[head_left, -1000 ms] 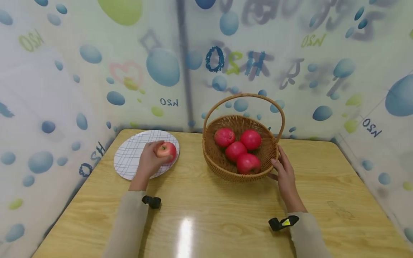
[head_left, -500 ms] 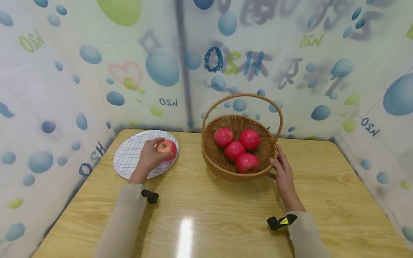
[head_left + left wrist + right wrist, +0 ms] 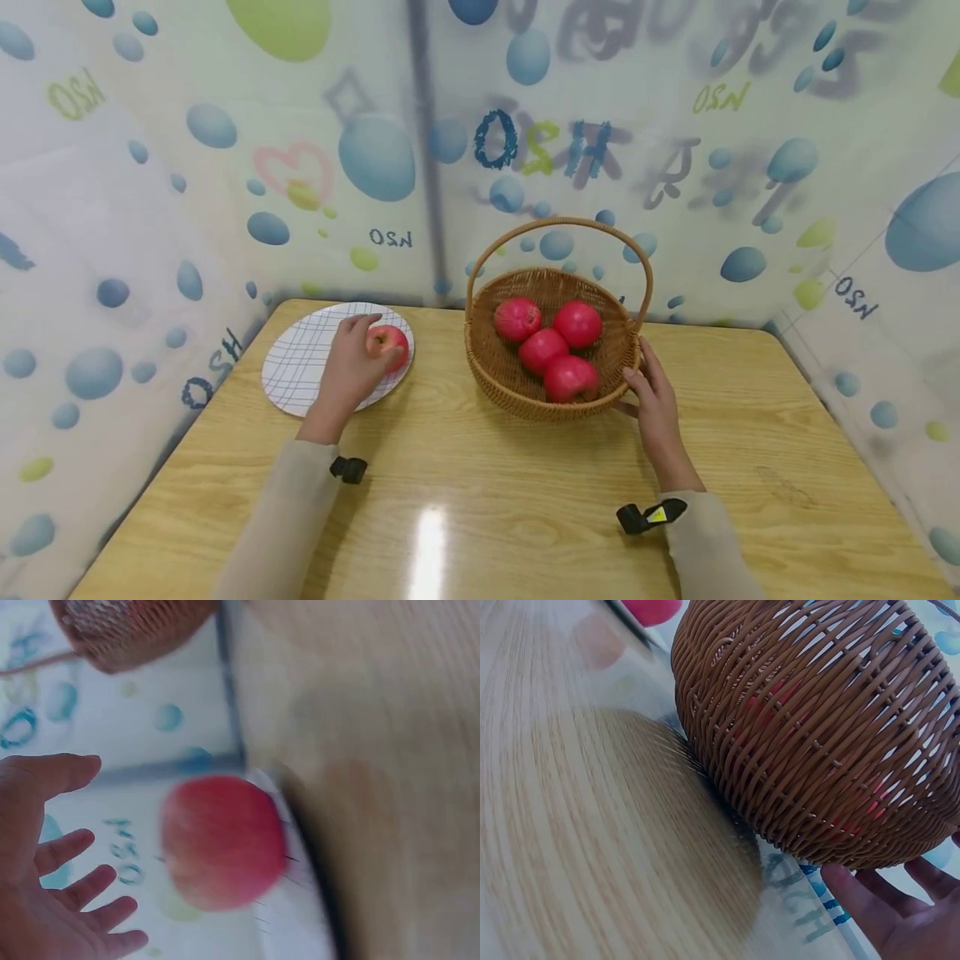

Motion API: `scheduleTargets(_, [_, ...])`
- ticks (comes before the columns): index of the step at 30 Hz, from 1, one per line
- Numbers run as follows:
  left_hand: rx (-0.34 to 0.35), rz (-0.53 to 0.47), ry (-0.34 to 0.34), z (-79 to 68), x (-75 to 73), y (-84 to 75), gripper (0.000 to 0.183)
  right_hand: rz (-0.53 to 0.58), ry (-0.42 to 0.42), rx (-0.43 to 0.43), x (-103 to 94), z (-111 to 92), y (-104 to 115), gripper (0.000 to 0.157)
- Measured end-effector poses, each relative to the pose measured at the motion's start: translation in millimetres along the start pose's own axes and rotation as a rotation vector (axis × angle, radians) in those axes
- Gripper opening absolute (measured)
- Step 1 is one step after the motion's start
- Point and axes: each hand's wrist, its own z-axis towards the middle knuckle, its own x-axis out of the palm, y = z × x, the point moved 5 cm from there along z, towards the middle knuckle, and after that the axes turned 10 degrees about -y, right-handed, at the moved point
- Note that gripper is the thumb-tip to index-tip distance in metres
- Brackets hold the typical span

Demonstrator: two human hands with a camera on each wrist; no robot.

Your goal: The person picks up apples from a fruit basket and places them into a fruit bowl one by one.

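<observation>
A red apple [image 3: 387, 348] sits on the right part of a white plate [image 3: 294, 375] with a thin blue grid pattern. My left hand [image 3: 351, 367] is beside it; in the left wrist view its fingers [image 3: 90, 889] are spread and stand apart from the apple. On the right, my right hand [image 3: 656, 404] holds the side of a brown wicker basket [image 3: 517, 400], thumb near the rim and fingers along the outside. Several red apples [image 3: 545, 352] lie inside the basket. The right wrist view shows the basket's woven wall [image 3: 810, 750] up close, with my fingers against it.
Both the plate and the basket stand toward the back of a wooden table [image 3: 480, 500]. The basket's tall arched handle [image 3: 562, 222] rises above it. A printed fabric backdrop [image 3: 300, 125] rises behind the table and along its sides.
My left hand's fingers have loosened from around the apple and drawn slightly away from it, leaving it on the plate. My right hand keeps its place at the basket.
</observation>
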Motion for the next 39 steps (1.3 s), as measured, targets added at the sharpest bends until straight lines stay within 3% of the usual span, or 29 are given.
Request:
scheduleTargets(5, [0.196, -0.013, -0.044, -9.2, -11.2, -48.0, 0.058, -0.002, -0.009, -0.003, 0.8, 0, 1, 0.060])
scheduleTargets(10, [0.447, 0.055, -0.005, -17.8, -12.7, -94.3, 0.051, 0.052, -0.011, 0.031, 1.2, 0, 0, 0.059])
scheduleTargets(14, [0.607, 0.091, 0.082, -23.4, -6.7, -124.8, 0.048, 0.112, 0.001, 0.040, 0.8, -1, 1, 0.058])
scheduleTargets(21, [0.788, 0.025, 0.320, -25.8, 20.7, -166.8, 0.040, 0.131, -0.015, 0.026, -3.3, -1, 4, 0.056])
scheduleTargets(24, [0.812, 0.034, 0.420, -23.0, 37.3, -179.6, 0.038, 0.128, -0.014, 0.030, -3.5, -1, 4, 0.056])
scheduleTargets(30, [0.774, 0.104, 0.628, -17.3, 73.0, -198.5, 0.051, 0.131, -0.003, 0.038, -3.7, -1, 4, 0.056])
scheduleTargets(34, [0.746, 0.103, 0.699, -16.4, 87.9, -206.3, 0.063, 0.150, 0.008, 0.041, -2.3, -1, 5, 0.056])
scheduleTargets(39, [0.698, 0.089, 0.767, -14.8, 105.3, -209.9, 0.064, 0.163, 0.017, 0.040, 0.7, -1, 6, 0.055])
